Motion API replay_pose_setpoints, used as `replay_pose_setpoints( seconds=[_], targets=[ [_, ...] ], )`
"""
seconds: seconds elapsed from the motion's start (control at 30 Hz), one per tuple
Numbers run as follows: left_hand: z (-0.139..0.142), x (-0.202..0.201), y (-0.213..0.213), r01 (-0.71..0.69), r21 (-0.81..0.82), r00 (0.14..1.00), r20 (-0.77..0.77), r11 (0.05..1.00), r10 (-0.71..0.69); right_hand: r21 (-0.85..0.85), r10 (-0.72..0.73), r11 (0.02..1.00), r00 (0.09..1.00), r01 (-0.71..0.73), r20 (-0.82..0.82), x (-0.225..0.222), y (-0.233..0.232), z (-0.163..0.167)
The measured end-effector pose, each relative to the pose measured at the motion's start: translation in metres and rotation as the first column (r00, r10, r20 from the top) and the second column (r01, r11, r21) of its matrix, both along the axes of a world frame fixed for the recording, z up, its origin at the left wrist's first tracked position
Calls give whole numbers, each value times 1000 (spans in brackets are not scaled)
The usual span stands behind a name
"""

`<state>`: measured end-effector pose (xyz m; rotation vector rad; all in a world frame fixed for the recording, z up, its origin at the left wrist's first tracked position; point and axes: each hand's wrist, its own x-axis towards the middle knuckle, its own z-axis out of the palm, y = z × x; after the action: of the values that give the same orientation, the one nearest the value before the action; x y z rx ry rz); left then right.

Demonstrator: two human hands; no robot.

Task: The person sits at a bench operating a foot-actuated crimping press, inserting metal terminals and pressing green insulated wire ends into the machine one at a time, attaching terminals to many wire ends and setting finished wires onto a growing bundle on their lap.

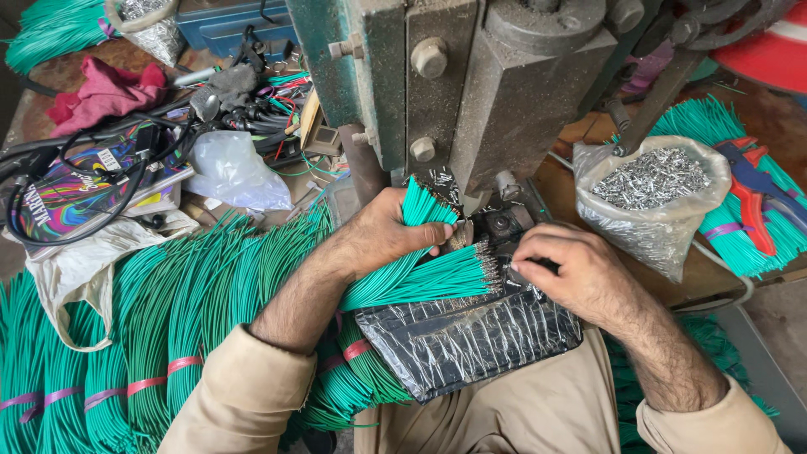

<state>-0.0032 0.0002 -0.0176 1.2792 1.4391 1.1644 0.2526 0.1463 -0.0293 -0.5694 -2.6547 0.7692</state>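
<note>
My left hand (382,235) grips a bundle of green wires (420,282) whose ends carry small metal terminals and point right. A second fan of the same wires (424,206) rises from that fist toward the grey press machine (471,92). My right hand (572,273) rests by the press die (502,225), fingertips pinched at the terminal ends; whether they grip a single wire is hidden. A black plastic sheet (466,336) lies over my lap below both hands.
Long bundles of green wire (168,319) tied with pink bands lie at the left. A clear bag of metal terminals (651,193) stands at the right, with red-blue crimping pliers (756,197) on more wires. Cables, a colourful box (76,189) and a red cloth (101,92) clutter the back left.
</note>
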Motion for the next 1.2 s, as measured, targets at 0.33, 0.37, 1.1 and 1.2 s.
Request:
replay_pose_setpoints(
  seconds=[0.33, 0.37, 1.1, 1.2],
  targets=[
    [0, -1, 1, 51, 57, 997, 53, 997, -54, -529, -122, 827, 859, -189, -497, -30, 10, -23],
    [1, 0, 1, 45, 50, 998, 38, 998, -47, -538, -97, 808, 845, -242, -527, -37, 6, -25],
    [3, -2, -2, -36, 7, 998, -44, 999, 36, -443, -86, 891, 919, -102, -385, -50, -4, -20],
    [1, -1, -1, 0, 83, 999, -37, 997, 3, -549, -80, 820, 917, -162, -391, -33, -7, -11]
  ],
)
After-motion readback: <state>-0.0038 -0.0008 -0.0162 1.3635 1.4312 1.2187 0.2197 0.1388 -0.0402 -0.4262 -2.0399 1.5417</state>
